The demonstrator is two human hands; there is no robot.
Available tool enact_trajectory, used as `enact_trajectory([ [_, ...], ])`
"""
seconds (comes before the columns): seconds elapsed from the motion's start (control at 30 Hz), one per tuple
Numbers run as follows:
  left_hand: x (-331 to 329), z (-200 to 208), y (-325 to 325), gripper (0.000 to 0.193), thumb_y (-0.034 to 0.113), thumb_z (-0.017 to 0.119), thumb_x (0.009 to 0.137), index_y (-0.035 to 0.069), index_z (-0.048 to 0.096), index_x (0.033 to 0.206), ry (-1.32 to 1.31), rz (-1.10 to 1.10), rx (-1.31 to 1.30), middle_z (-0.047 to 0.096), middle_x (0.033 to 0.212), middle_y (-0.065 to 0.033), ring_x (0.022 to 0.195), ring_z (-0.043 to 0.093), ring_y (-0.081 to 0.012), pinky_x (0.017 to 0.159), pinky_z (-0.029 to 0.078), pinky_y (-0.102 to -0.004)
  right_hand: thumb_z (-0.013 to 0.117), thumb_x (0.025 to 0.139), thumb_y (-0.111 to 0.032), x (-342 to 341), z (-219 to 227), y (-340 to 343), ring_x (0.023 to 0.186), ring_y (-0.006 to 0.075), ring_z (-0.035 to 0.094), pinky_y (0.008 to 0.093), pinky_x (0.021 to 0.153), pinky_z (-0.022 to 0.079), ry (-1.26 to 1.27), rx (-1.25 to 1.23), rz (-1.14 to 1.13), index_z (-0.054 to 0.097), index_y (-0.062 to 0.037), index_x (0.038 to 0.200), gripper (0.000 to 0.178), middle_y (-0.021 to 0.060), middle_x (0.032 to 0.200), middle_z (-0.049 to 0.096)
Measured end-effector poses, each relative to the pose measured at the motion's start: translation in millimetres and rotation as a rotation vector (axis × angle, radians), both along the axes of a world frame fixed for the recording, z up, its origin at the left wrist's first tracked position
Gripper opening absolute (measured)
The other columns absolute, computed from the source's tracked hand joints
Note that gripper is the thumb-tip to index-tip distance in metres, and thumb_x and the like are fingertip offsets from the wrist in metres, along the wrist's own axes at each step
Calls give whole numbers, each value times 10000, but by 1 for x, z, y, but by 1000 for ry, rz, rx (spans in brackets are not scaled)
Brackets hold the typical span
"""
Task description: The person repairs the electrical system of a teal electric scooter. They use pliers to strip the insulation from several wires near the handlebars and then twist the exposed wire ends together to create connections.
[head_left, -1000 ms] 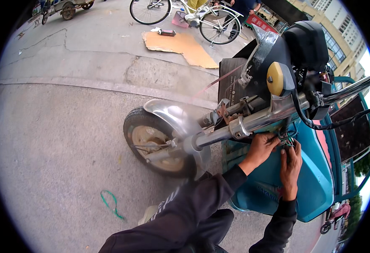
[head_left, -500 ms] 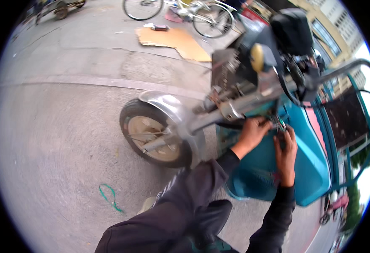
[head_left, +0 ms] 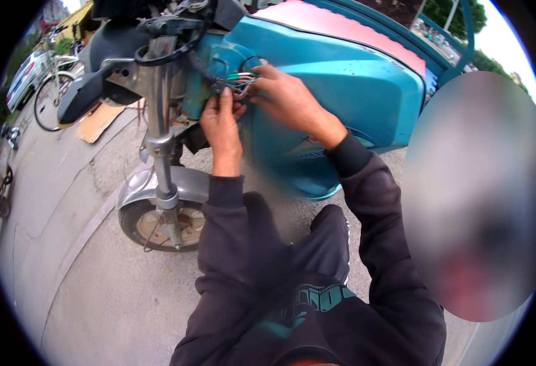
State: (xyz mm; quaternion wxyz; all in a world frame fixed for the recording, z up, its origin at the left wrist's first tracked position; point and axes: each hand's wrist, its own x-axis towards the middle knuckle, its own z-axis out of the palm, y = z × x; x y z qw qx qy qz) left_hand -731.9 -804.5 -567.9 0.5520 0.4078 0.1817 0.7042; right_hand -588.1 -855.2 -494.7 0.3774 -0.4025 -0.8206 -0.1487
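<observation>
A bundle of thin wires (head_left: 241,77), some green and some pale, comes out beside the steering column of a teal three-wheeled vehicle (head_left: 335,73). My left hand (head_left: 222,131) reaches up from below, thumb and fingers pinched round the wires at their column end. From the right, my right hand (head_left: 292,104) has its fingers closed on the other end of the wires. Its fingers partly hide the wire ends. Left of my hands stands the chrome front fork (head_left: 160,116).
Below the fork are a silver fender (head_left: 136,186) and the front wheel (head_left: 140,224). A dark mirror (head_left: 80,100) juts out left. Cardboard (head_left: 99,122), a bicycle (head_left: 48,100) and a white car (head_left: 27,79) are farther off. A blurred oval covers the right side.
My view has swung right and upright, so the vehicle now appears farther left. Both hands stay at the wires; the right has come up beside them.
</observation>
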Motion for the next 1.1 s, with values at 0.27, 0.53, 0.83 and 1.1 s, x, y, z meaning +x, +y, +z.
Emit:
enact_trajectory([
  [0.27, 20, -13, -5, 280, 48, 699, 916, -47, 556, 1137, 246, 658, 92, 639, 906, -70, 758, 622, -94, 628, 494, -208, 658, 793, -2, 4, 0, -2, 984, 379, 634, 437, 814, 529, 21, -26, 0, 739, -69, 992, 225, 166, 1153, 612],
  [0.53, 31, 10, -45, 272, 227, 569, 1011, 26, 634, 1183, 199, 97, 3, 658, 1020, -43, 919, 620, -116, 721, 498, -262, 601, 792, 57, 10, 6, -3, 947, 382, 654, 416, 808, 532, 137, -229, 81, 744, -60, 1008, 284, 203, 1063, 659],
  [0.83, 32, 9, -36, 244, 318, 562, 1016, 116, 575, 1154, -67, -43, -18, 634, 1128, -27, 1004, 602, -150, 765, 493, -346, 605, 781, 51, 9, 4, 4, 945, 404, 661, 431, 818, 553, 203, -165, 132, 725, 41, 1009, 257, 257, 1084, 651],
  [1.1, 32, 11, -36, 154, 310, 524, 1029, 167, 567, 1062, -367, -264, -87, 624, 1085, 20, 941, 578, -133, 747, 455, -297, 576, 892, 3, 14, 3, 20, 1049, 422, 633, 413, 874, 533, 280, 7, 62, 690, 18, 1088, 227, 243, 1237, 622],
])
